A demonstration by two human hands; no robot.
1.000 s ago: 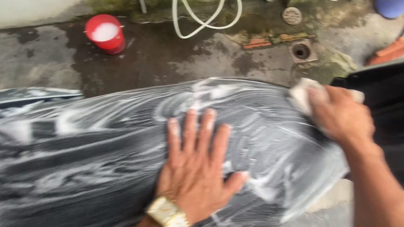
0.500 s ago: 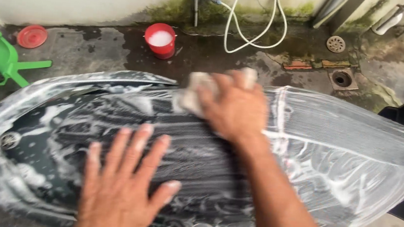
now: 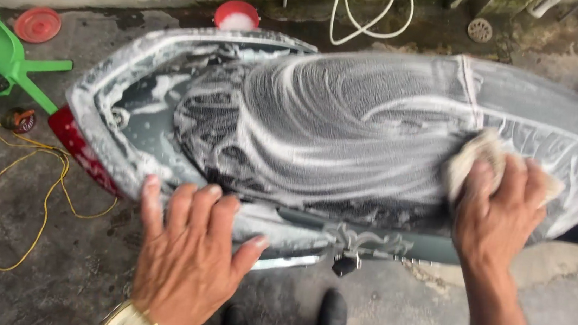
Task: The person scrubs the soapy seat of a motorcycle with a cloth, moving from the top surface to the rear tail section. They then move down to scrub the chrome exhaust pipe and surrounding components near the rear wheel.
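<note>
Scooter seat, soap-covered, lies across the wet floor. Right hand clutches sponge on it; left hand spread flat at the edge. Suds could make that bracing palm slip.

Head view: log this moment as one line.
left hand flat on soapy dark motorcycle seat rear edge | right hand grip on pale sponge, pressed to seat | red bucket behind

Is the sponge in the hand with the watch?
No, the right hand grips the sponge; the left hand, with the watch, is empty.
</note>
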